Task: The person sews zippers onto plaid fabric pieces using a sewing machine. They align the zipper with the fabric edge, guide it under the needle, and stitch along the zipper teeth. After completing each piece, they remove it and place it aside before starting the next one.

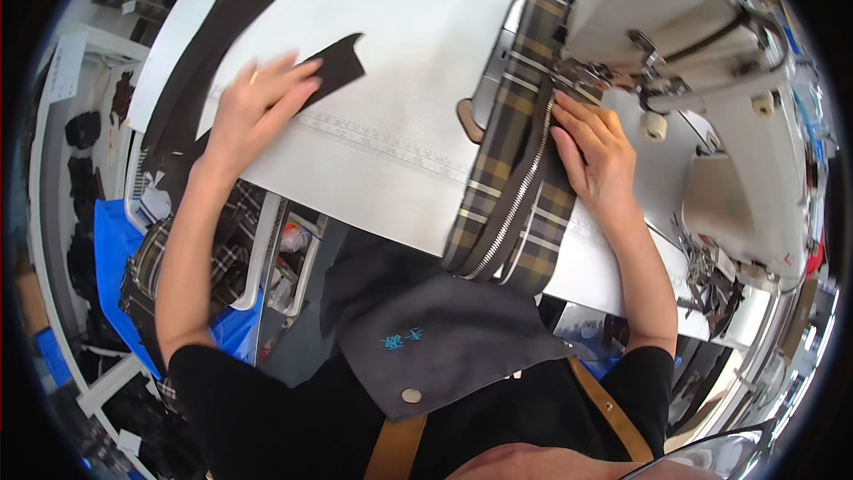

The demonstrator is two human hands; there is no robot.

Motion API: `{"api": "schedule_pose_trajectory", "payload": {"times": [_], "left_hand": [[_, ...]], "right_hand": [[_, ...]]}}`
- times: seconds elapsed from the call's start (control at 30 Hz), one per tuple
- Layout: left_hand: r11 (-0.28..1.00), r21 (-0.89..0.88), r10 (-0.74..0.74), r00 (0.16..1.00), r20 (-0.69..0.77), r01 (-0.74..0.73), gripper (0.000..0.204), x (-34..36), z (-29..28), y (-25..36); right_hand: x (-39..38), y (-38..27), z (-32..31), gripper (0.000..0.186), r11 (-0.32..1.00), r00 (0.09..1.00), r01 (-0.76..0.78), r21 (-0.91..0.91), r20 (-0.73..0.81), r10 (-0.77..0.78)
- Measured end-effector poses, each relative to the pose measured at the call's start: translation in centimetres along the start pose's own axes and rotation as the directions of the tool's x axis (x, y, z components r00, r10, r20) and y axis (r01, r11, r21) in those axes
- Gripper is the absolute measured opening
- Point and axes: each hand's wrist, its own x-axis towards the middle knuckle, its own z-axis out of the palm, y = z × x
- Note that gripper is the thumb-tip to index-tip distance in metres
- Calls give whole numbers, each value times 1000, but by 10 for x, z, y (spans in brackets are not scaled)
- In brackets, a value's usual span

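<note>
My right hand (597, 147) lies with its fingers stretched out on a plaid fabric piece (484, 182) in black, tan and white. Its fingertips rest beside the upper end of a silver-toothed zipper (514, 222) on dark tape. That end of the piece reaches under the head of a sewing machine (675, 9). Over at the left, my left hand (253, 116) is slightly blurred, fingers extended and apart. It is over a dark fabric strip (338, 69), whose notched end shows past the fingertips; whether they touch it I cannot tell.
A long dark strip (200, 62) lies along the left of the white table (400, 0). A metal guide with a brown tip (469, 120) stands beside the plaid piece. Below the table are an open drawer (293, 253) and a white bin (253, 271) with plaid cloth.
</note>
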Motion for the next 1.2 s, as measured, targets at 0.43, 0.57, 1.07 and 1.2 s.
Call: {"api": "schedule_pose_trajectory", "payload": {"times": [0.43,0.57,1.07,1.2], "left_hand": [[889,206,293,855,427,-408,75,-66,6,73],[916,0,391,892,226,-401,51,-47,18,64],[798,42,602,798,16,-602,46,103,81,122],[817,1,576,817,22,-576,45,110,82,120]], "right_hand": [[-7,1,3,24,995,995,-96,25,2,96],[-7,-1,2,23,992,993,-120,35,15,120],[-9,6,6,24,996,996,-83,36,-14,83],[-9,4,5,24,993,994,-110,38,22,109]]}}
